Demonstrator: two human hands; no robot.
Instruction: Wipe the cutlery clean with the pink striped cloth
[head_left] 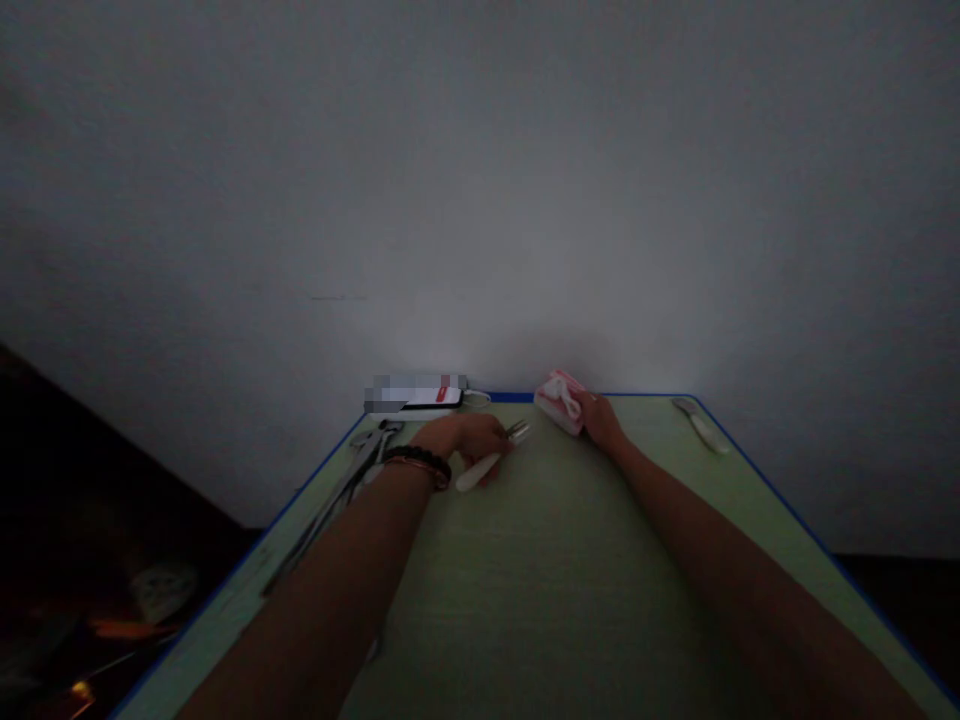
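Observation:
My left hand (480,440), with dark bracelets at the wrist, is closed around a fork (478,471) that has a pale handle. The metal tines point up and to the right, toward the middle of the table. In my right hand (598,418) is a folded pink and white cloth (559,402), gripped at its right side near the table's far edge. The fork and the cloth are apart. On the right side of the table lies another piece of cutlery (701,425) with a pale handle; its dim metal end is hard to make out.
The pale green table (540,600) has a blue edge and stands against a grey wall (480,200). A phone (427,393) with a lit screen rests at the back left, a white cable (478,398) beside it. Several metal utensils (352,480) lie along the left side, partly behind my left arm.

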